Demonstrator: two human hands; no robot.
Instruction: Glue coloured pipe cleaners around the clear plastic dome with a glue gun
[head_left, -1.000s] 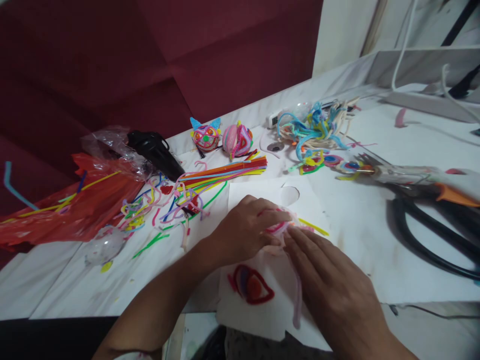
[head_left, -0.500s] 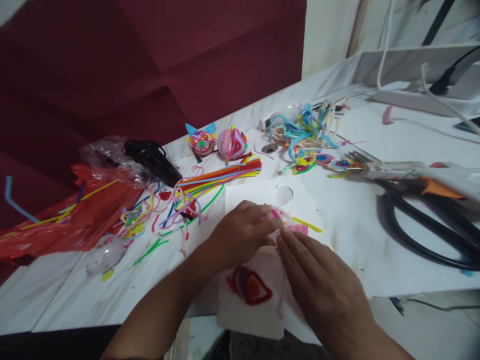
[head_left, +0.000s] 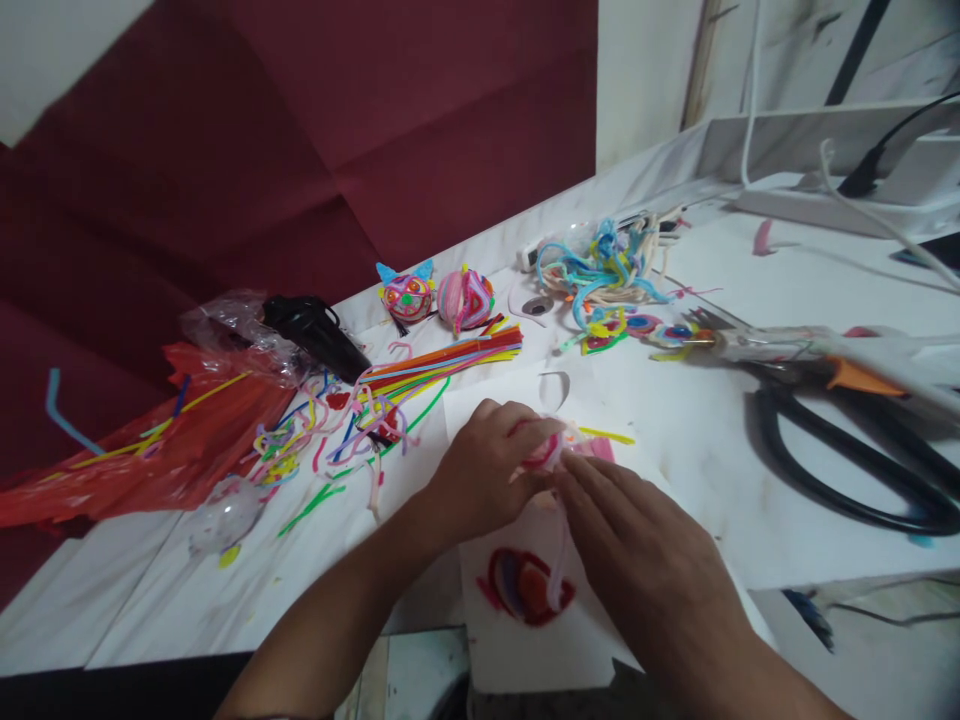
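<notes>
A pink and white ball (head_left: pixel 546 440), partly hidden by my fingers, is wrapped with fuzzy pipe cleaner. My left hand (head_left: pixel 491 465) curls around its near left side. Close against it, the fingers of my right hand (head_left: pixel 645 545) are pressed together on a pale lilac pipe cleaner (head_left: pixel 559 560), whose loose end dangles below. Under both hands lies white paper (head_left: pixel 540 655), and on it an eye-shaped pipe cleaner piece (head_left: pixel 517 585) in red, orange and purple. A yellow pipe cleaner (head_left: pixel 611 436) pokes out beyond the ball.
A pipe cleaner bundle (head_left: pixel 450 365) and two decorated balls (head_left: pixel 407 297) are behind my left hand. Loose scraps and a black glue gun-like tool (head_left: pixel 319 330) lie left. On the right are large black-handled scissors (head_left: pixel 787 460), a blurred wrapped stick (head_left: pixel 780 343) and a power strip (head_left: pixel 840 205).
The lilac pipe cleaner's loose end has swung from beside the eye-shaped piece to across it. The view has shifted slightly; both hands keep nearly the same hold on the ball.
</notes>
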